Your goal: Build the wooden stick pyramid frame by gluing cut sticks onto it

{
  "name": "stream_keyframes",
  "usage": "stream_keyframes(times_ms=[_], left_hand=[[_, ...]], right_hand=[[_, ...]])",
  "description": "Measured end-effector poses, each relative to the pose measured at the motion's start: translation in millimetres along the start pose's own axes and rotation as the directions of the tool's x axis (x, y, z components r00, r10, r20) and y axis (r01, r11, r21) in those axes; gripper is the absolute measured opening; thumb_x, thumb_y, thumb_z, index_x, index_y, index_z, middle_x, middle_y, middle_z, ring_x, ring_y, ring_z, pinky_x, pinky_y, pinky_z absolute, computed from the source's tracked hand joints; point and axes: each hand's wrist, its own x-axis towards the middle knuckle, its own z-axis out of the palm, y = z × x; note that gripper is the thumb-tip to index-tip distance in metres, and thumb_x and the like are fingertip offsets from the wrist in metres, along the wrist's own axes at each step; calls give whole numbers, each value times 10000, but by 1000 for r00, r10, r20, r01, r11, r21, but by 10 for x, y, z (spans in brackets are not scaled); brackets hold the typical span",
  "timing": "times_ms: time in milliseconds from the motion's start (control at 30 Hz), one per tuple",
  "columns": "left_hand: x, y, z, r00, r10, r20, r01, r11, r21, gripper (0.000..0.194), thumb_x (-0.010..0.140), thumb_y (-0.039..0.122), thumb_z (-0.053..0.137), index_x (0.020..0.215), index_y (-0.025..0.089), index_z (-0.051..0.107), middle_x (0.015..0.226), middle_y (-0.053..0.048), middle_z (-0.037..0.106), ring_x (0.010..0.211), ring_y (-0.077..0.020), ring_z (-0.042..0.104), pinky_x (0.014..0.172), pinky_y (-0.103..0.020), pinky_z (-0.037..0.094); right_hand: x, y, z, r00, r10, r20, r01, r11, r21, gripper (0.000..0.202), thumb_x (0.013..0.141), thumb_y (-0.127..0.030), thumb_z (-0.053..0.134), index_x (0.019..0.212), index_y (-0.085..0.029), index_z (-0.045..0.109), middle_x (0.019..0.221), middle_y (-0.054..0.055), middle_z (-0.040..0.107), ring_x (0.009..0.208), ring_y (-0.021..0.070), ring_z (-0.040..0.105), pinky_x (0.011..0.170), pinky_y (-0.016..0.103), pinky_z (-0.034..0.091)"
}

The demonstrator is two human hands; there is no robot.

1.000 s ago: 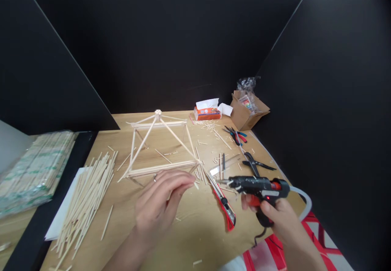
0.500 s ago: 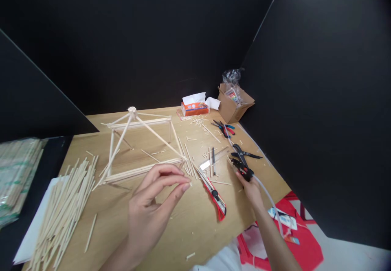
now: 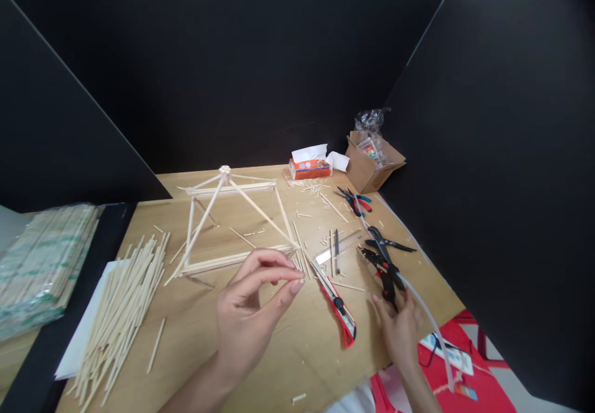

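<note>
The left hand (image 3: 251, 317) is hovering over the surface (image 3: 279, 369), to the left of the knife (image 3: 338, 303), and its thumb and index finger are pinching a small piece of stick (image 3: 302, 280) near the knife's blade. To the right of the knife, the glue gun (image 3: 385, 273) is lying, and the right hand (image 3: 400, 332) is reaching to its handle. These fingers are standing at both sides of the handle, but one cannot tell if they are gripping it. The frame of sticks (image 3: 237, 259) is standing behind the knife and to its left. Well to the knife's left, a pile of sticks (image 3: 123, 314) is lying loosely.
</note>
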Motion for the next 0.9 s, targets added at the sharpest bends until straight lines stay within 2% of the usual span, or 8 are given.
stream_keyframes(times_ms=[133,233,300,433,500,600,800,900], left_hand=[[0,-43,5,999,-44,-12,42,990,-135,201,750,78,694,827,260,731,861,-26,591,831,-142,556,693,-251,467],[-3,-76,34,996,-86,-9,81,968,-237,191,759,94,693,830,267,734,861,-24,590,826,-133,555,692,-242,464],[-6,-84,61,992,-127,3,122,949,-290,156,766,118,693,820,258,737,851,-28,590,822,-133,561,702,-248,470],[-15,-74,114,973,-231,15,219,900,-376,53,744,182,726,764,230,737,811,-30,587,798,-139,574,719,-274,486],[-23,-70,131,966,-260,9,240,881,-408,52,732,189,739,752,237,736,815,-21,587,803,-130,574,731,-262,486],[-37,-77,151,962,-273,4,247,865,-437,62,730,193,743,749,251,736,824,-9,585,808,-115,574,744,-243,485],[-52,-111,177,948,-317,-4,280,843,-460,23,732,240,743,751,245,731,825,-9,564,821,-131,569,739,-263,498],[-47,-113,155,976,-217,-20,195,912,-360,79,756,185,715,786,256,730,833,-11,552,818,-132,557,712,-253,488]], right_hand=[[-430,-260,-65,983,-130,-132,115,987,-112,797,763,-672,526,1196,-5,469,1110,253,510,1116,401,439,959,555,307],[-596,-727,-151,957,-287,-52,289,956,51,377,838,-469,576,1042,-152,557,994,124,528,998,300,499,883,469,377],[-601,-1139,-242,903,-429,-9,423,887,184,156,863,-294,588,994,-212,606,956,79,546,942,246,526,850,416,390],[-490,-1936,-436,793,-592,-142,594,701,394,309,798,-93,629,1024,-303,642,880,34,576,857,214,551,797,396,405],[-443,-2212,-482,805,-580,-122,555,665,500,317,798,-90,632,1021,-315,650,874,27,591,842,210,563,779,390,414],[-412,-2436,-460,859,-512,14,380,655,653,208,823,-137,635,944,-301,674,865,20,604,845,195,574,755,358,431],[-367,-2530,-363,867,-422,266,20,563,826,81,841,-213,636,857,-271,691,854,4,592,858,160,570,759,296,450],[-325,-2550,-362,851,-400,342,-115,492,863,64,829,-226,650,825,-270,697,838,-8,593,849,146,567,764,275,451]])
